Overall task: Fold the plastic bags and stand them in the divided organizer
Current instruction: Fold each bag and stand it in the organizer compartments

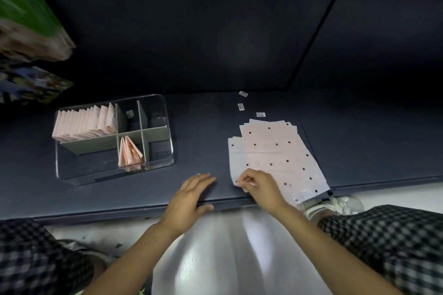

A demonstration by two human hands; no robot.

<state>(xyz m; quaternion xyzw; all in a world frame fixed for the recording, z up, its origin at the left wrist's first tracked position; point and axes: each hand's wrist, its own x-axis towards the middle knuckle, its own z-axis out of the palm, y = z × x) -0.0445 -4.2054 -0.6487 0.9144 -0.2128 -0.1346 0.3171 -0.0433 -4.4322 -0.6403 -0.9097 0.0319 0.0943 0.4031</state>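
The right hand [257, 187] has its fingers curled, pinching the near left corner of the top sheet on a fanned stack of flat, pale pink plastic bags punched with small dark holes [275, 153]. The left hand [189, 196] lies flat with fingers straight and spread, palm down on the dark grey table [203, 127] at its near edge, just left of the stack and holding nothing.

The stack sits toward the right end of the table, its near right corner hanging over the front edge. Toward the left end stands the clear plastic organizer with grey dividers [112, 136]. Its far left compartment is packed with a row of upright folded pink bags [84, 124], and the near middle compartment holds a few more folded bags [130, 152] leaning together. The other compartments look mostly unfilled; something small shows in the far middle one, too unclear to name.

By my judgement the task is well under way but not finished: many bags are filed, yet a good number of flat ones remain to fold. Three small white labels [242, 106] lie beyond the stack.
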